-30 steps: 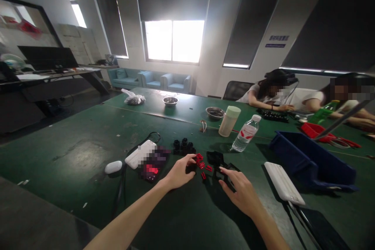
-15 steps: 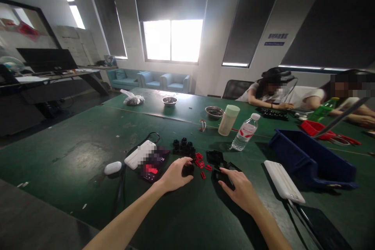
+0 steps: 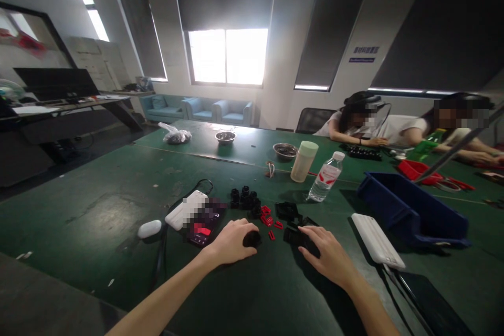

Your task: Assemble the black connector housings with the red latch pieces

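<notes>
- At the lower right edge, a dark phone (image 3: 429,302) is laid flat on the green table (image 3: 98,268), with a white power bank (image 3: 377,239) and its cable just beyond it.
- The left hand (image 3: 235,241) is lowered near the tabletop, thumb and fingers curved around a dark patch; whether a black part or only shadow is enclosed there cannot be told, so neither can the grip.
- The right hand (image 3: 328,253) is placed at the near end of some black parts (image 3: 290,215), its fingertips close against them; thumb and index are parted over a dark area, and whether anything is clasped cannot be told.
- Small red pieces (image 3: 271,235) are scattered between the two hands, on bare table and beside the black parts.
- To the left, a phone with a lit screen (image 3: 205,224) is seen beside a partly blurred white device (image 3: 185,211) and a small white case (image 3: 150,229).
- Just beyond the left hand, a cluster of black cylindrical pieces (image 3: 244,198) is gathered, near the red ones.
- On the right, a blue bin (image 3: 388,215) is set past the power bank.
- Farther off, a water bottle (image 3: 326,181) and a green-capped tumbler (image 3: 303,164) are stood upright.
- Beyond these, two metal bowls (image 3: 226,142) and a knotted plastic bag (image 3: 177,136) are spread out.
- At the far right, two people (image 3: 338,128) are seated.
- Light blue sofas (image 3: 234,114) are ranged below the bright window (image 3: 246,56).
</notes>
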`<action>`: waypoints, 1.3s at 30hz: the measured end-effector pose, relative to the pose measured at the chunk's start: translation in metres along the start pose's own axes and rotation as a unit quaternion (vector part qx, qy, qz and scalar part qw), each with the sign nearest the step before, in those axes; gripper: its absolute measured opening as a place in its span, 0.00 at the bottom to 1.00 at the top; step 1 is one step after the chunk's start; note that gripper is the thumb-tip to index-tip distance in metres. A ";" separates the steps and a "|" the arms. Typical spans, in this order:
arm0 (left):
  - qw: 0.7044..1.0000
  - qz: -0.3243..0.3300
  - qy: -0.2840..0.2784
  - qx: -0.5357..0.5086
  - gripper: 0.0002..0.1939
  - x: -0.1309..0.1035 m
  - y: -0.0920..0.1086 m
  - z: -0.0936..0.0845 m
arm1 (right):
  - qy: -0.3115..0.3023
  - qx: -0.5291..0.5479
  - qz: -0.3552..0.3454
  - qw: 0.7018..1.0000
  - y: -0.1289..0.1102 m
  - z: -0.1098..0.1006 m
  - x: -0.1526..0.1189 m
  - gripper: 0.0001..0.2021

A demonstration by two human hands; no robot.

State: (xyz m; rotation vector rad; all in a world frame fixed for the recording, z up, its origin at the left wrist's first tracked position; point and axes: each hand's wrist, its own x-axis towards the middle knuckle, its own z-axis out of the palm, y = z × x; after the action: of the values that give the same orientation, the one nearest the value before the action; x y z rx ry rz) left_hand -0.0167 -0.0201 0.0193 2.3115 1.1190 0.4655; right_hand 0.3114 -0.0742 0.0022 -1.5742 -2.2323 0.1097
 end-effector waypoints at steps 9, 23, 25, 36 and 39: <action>0.997 -0.001 0.051 -0.063 0.15 -0.004 -0.004 0.009 | 0.001 -0.016 -0.007 1.000 0.000 0.001 0.002 0.19; 0.952 -0.040 0.094 -0.288 0.18 -0.012 0.010 0.019 | 0.131 0.004 -0.045 0.990 -0.010 0.005 0.010 0.14; 0.949 -0.043 0.097 -0.296 0.18 -0.012 0.010 0.021 | 0.143 0.042 -0.050 0.988 -0.024 0.000 0.017 0.14; 0.923 -0.022 0.067 -0.378 0.18 -0.012 0.010 0.025 | 0.192 0.192 -0.085 0.959 -0.096 -0.008 0.024 0.14; 0.920 -0.018 0.066 -0.387 0.19 -0.012 0.013 0.026 | 0.181 0.174 -0.102 0.963 -0.095 -0.002 0.015 0.16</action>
State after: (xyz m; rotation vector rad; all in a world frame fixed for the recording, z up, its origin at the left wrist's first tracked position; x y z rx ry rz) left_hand -0.0029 -0.0441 0.0054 1.5766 0.8214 0.8771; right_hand 0.2235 -0.0952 0.0362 -1.0740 -1.9459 0.1355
